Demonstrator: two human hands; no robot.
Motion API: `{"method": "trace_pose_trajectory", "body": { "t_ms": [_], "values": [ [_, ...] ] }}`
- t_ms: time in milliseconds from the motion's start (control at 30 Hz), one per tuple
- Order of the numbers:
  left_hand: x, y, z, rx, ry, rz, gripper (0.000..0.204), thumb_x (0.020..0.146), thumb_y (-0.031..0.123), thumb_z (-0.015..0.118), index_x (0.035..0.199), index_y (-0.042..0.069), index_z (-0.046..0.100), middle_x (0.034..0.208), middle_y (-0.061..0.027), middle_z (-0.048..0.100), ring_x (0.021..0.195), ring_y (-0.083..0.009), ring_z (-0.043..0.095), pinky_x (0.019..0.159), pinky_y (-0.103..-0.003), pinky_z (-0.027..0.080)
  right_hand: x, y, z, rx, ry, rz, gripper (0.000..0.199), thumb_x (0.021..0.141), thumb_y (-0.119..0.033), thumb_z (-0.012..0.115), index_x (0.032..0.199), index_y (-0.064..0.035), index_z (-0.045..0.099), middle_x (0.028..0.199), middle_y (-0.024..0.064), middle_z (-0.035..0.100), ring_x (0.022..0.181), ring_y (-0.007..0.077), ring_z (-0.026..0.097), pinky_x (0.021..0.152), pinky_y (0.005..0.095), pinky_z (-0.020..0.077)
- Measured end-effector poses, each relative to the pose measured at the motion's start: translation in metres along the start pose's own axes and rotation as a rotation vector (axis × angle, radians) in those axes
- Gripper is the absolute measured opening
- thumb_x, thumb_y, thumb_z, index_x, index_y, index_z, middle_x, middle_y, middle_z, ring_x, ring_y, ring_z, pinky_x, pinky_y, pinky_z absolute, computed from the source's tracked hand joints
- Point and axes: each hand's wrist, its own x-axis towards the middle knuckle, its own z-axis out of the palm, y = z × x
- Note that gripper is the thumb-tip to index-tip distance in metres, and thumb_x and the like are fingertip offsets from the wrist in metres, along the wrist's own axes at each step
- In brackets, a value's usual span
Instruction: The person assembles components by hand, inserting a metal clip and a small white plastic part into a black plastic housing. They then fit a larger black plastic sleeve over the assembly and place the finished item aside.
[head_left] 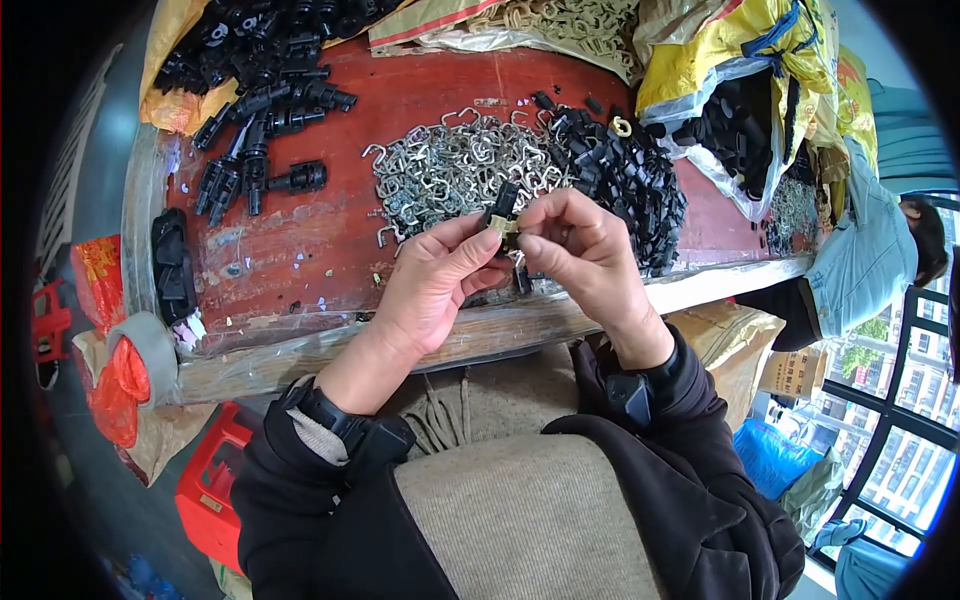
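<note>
Left hand (428, 282) gripped a black-and-beige fitting (503, 227) nearside of the hook pile (450, 165), right hand (595, 262) pinched in at it; looked half-done imo, loads of hooks left.

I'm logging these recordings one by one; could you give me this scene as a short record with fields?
Left hand: holds a black part and a yellowish piece
Right hand: fingertips at the pieces' right side; exact grip unclear
Just beyond the hands: pile of metal hooks, beside small black pieces
Table: red top, black fittings at upper left
Right side: yellow sack with black parts inside
Nearby: another person in light blue
</note>
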Motion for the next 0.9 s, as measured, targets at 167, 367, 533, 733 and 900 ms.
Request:
{"method": "trace_pose_trajectory", "body": {
  "t_ms": [167,367,533,733,900],
  "values": [
    [0.001,0.000,0.002,0.031,-0.024,-0.006,0.024,0.078,0.015,0.055,0.098,0.003,0.054,0.084,-0.0038,0.058,0.071,-0.0104,0.056,0.065,-0.022,0.047,0.004,-0.005,-0.004,-0.620,-0.042,-0.284,0.018,0.067,0.000,0.063,0.084,-0.0019,0.056,0.076,0.0025,0.049,0.062,0.0081,0.045,0.054,0.0195,0.0376],
    [0.001,0.001,0.000,0.017,-0.037,-0.069,0.024,0.078,0.015,0.055,0.099,0.003,0.053,0.085,-0.0040,0.058,0.073,-0.0116,0.057,0.066,-0.023,0.047,0.006,-0.002,0.001,-0.614,0.085,-0.372,0.022,0.064,-0.003,0.065,0.085,-0.0037,0.057,0.078,0.0040,0.048,0.063,0.0100,0.045,0.055,0.0207,0.0380],
    [-0.001,0.002,0.000,0.011,-0.053,-0.105,0.022,0.080,0.015,0.053,0.098,0.003,0.053,0.085,-0.0036,0.058,0.074,-0.0124,0.057,0.067,-0.023,0.047,0.002,0.013,-0.001,-0.635,0.161,-0.448,0.024,0.065,-0.004,0.065,0.088,-0.0045,0.058,0.083,0.0060,0.046,0.069,0.0130,0.046,0.058,0.0223,0.0392],
    [-0.004,0.002,0.005,0.004,-0.044,-0.117,0.017,0.082,0.015,0.049,0.094,0.004,0.053,0.083,-0.0035,0.058,0.074,-0.0128,0.057,0.067,-0.023,0.047,-0.002,0.020,-0.001,-0.786,0.158,-0.517,0.027,0.067,-0.004,0.063,0.093,-0.0051,0.058,0.089,0.0093,0.044,0.073,0.0164,0.046,0.060,0.0251,0.0406],
    [0.002,0.005,0.004,0.032,-0.058,-0.105,0.016,0.082,0.015,0.048,0.092,0.003,0.053,0.082,-0.0041,0.058,0.072,-0.0128,0.057,0.065,-0.023,0.047,0.003,0.020,-0.001,-0.824,0.145,-0.577,0.027,0.067,-0.003,0.062,0.094,-0.0048,0.057,0.091,0.0104,0.044,0.072,0.0195,0.047,0.062,0.0279,0.0419]
  ]
}}
